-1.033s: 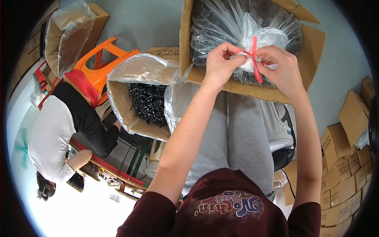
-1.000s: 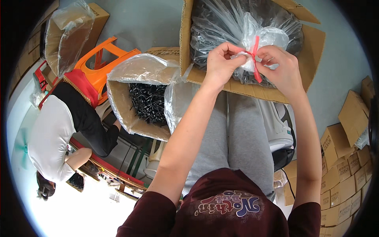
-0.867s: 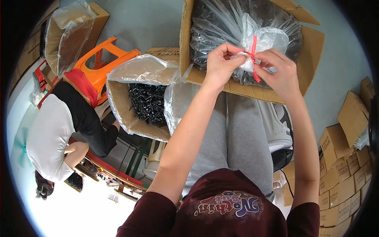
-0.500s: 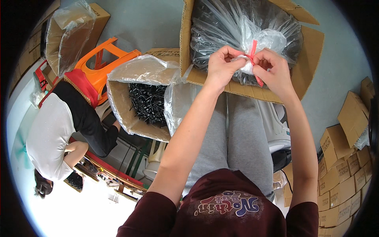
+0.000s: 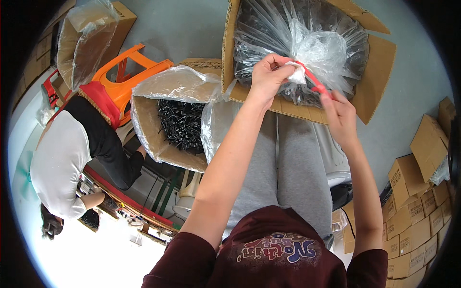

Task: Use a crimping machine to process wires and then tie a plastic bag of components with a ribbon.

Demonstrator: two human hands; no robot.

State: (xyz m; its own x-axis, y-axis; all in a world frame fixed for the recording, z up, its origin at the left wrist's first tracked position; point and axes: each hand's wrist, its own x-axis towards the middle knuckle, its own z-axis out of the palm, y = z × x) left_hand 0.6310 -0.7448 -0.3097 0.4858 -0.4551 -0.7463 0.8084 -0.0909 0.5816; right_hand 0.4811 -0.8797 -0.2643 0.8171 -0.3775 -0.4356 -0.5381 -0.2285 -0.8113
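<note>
A clear plastic bag [image 5: 321, 50] full of dark contents sits in an open cardboard box [image 5: 378, 72] in front of me. Its mouth is gathered, and a red plastic tie [image 5: 311, 77] runs round the neck. My left hand [image 5: 267, 79] is closed in a pinch at the bag's whitish bunched end, right beside the tie. Pulled out to the lower right, the tie's other end is in my right hand [image 5: 342, 117], whose fingers are closed and slightly blurred. Whether the tie is knotted cannot be made out.
A bag-lined carton [image 5: 146, 129] of small black parts [image 5: 181, 126] stands left of the box. Beyond it are an orange stool [image 5: 108, 77] and a person in a white top [image 5: 60, 158] bending over a bench. Stacked cartons [image 5: 413, 237] line the right side.
My right hand has moved down and right from the bag's neck, drawing the red tie out straight. My left hand stays pinched at the neck. The person at left has shifted an arm.
</note>
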